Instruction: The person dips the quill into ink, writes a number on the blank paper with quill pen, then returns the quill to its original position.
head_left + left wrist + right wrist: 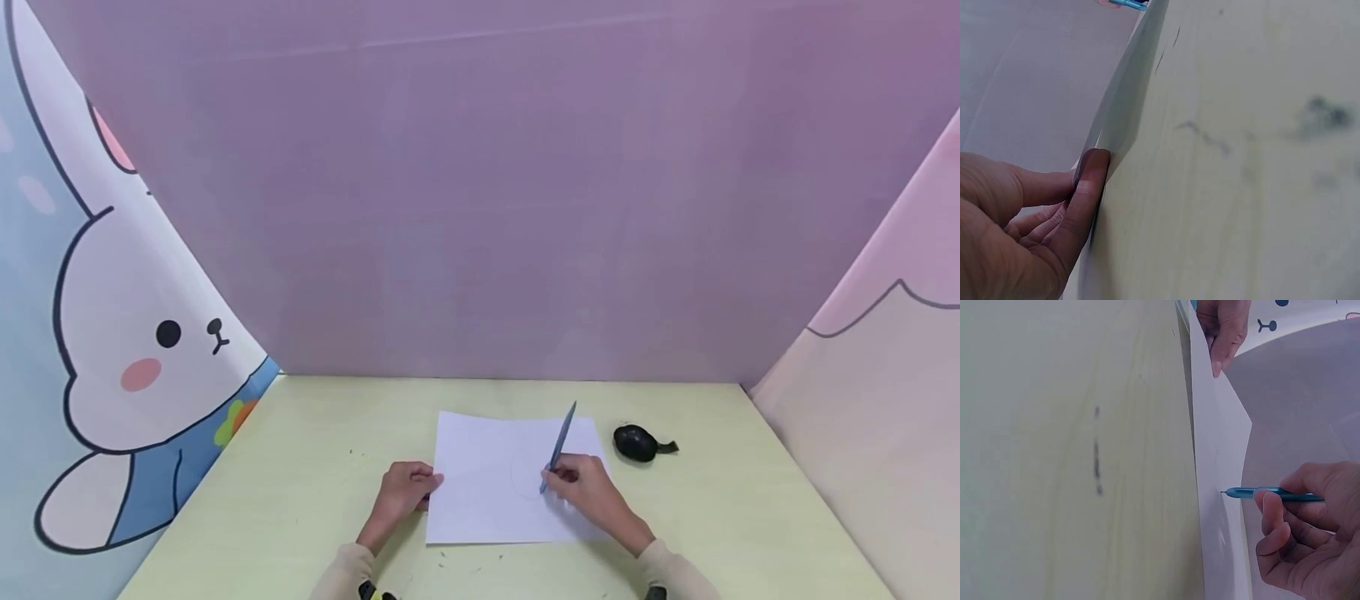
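One pen [564,436] in my right hand [590,492], fingers curled round it, lower centre of frame (tip at paper [480,500]); left hand [403,490] pinches paper's left edge.

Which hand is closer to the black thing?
Right. The right hand holds the pen just left of the black thing and nearer the person; the left hand is farther, pinching the left edge of the paper.

Matt ppr [472,483], glossy pen [1244,492], smth tbl [750,508]
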`<state>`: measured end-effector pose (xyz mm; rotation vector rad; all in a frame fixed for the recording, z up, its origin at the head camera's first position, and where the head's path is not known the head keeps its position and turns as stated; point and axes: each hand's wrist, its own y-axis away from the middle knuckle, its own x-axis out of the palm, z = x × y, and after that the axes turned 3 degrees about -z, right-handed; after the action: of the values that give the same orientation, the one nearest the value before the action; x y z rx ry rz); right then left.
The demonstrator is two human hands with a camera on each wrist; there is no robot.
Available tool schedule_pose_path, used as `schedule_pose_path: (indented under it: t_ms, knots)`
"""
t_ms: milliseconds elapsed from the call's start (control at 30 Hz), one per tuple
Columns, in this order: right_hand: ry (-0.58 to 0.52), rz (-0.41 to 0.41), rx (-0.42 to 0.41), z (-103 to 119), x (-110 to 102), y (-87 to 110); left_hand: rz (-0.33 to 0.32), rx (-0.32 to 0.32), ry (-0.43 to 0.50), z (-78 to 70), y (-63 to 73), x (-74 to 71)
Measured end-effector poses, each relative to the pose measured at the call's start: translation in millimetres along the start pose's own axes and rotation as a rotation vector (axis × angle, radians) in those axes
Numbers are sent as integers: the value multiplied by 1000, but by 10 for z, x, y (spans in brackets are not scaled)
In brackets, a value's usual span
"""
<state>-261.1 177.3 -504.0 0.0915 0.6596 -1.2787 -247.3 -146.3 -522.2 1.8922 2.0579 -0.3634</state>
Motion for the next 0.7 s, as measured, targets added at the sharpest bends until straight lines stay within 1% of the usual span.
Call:
schedule_pose_path:
  t_ms: [133, 333, 467, 700]
  knots:
    - [-3, -15, 20, -7, -3, -8, -6, -2, 1, 0, 0, 16]
    - [12, -55, 43, -10, -6, 49, 14, 30, -1, 16, 13, 49]
    - [32, -68, 37, -6, 8, 75, 16, 26, -8, 25, 24, 67]
    - [52, -76, 28, 2, 47, 89, 0, 20, -10, 29, 85, 38]
